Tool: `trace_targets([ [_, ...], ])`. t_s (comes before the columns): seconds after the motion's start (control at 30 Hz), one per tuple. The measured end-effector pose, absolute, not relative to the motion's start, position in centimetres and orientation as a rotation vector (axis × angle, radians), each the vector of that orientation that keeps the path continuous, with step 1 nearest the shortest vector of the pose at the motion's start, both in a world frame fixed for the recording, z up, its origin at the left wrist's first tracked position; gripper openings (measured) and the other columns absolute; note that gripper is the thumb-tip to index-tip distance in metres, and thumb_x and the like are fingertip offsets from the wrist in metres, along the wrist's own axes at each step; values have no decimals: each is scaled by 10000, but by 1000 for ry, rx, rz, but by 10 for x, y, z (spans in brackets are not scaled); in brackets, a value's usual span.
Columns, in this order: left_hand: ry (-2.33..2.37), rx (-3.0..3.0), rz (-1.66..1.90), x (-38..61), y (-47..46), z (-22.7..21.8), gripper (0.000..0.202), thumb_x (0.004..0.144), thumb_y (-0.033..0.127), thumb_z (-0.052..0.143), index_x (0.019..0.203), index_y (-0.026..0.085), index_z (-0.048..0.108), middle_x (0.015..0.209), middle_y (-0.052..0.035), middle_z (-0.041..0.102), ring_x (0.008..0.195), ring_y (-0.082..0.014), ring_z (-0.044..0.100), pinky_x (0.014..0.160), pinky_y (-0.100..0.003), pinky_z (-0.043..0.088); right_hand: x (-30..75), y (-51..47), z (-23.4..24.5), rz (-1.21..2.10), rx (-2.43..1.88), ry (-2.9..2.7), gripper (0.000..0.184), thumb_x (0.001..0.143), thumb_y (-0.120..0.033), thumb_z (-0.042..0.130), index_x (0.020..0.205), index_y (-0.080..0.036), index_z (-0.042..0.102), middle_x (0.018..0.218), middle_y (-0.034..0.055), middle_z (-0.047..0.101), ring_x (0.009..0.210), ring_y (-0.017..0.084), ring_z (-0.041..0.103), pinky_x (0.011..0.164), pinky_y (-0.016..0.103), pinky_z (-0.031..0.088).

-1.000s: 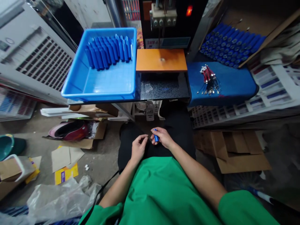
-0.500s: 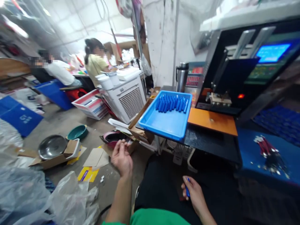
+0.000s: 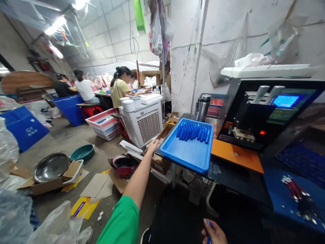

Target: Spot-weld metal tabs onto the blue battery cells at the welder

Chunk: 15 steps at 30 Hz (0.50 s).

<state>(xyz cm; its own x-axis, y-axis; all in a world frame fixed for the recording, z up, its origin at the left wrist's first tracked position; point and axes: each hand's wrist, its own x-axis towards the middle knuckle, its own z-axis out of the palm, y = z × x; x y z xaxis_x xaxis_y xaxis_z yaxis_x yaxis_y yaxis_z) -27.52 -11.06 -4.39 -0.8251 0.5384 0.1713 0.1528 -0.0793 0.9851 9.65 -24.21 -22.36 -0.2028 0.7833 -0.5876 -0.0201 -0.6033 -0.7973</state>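
My left hand is stretched far forward, its fingers extended beside the left edge of the blue tray, over a cardboard box. Nothing shows in it. A row of blue cylinders lies at the far end of the tray. My right hand rests low over my dark lap at the frame's bottom edge, closed on a small blue cylinder.
An orange plate sits under a black machine with a lit screen. Red-wired parts lie on a blue cloth at right. A metal flask, a white cooler, floor clutter and several seated people at the back left.
The view has lifted from my lap to the room. My left hand left my lap and reached out to the tray's left edge. My right hand stayed low with the blue cylinder.
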Motion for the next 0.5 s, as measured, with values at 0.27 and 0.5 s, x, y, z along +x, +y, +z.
trace_targets([
  [0.27,1962,599,1989,-199,-199,-131,92,756,160,587,836,138,550,654,69,534,547,-50,494,559,-164,426,110,-212,-199,1731,-1363,-645,612,627,-727,649,814,-153,550,469,-2,587,339,81,419,335,167,208],
  [0.5,1565,1219,1374,-21,-259,-181,207,729,263,712,923,195,700,910,-60,697,875,-201,631,854,-329,489,128,-197,-208,1981,-1197,-331,442,777,-582,643,826,-156,539,470,-47,518,320,29,272,334,157,131],
])
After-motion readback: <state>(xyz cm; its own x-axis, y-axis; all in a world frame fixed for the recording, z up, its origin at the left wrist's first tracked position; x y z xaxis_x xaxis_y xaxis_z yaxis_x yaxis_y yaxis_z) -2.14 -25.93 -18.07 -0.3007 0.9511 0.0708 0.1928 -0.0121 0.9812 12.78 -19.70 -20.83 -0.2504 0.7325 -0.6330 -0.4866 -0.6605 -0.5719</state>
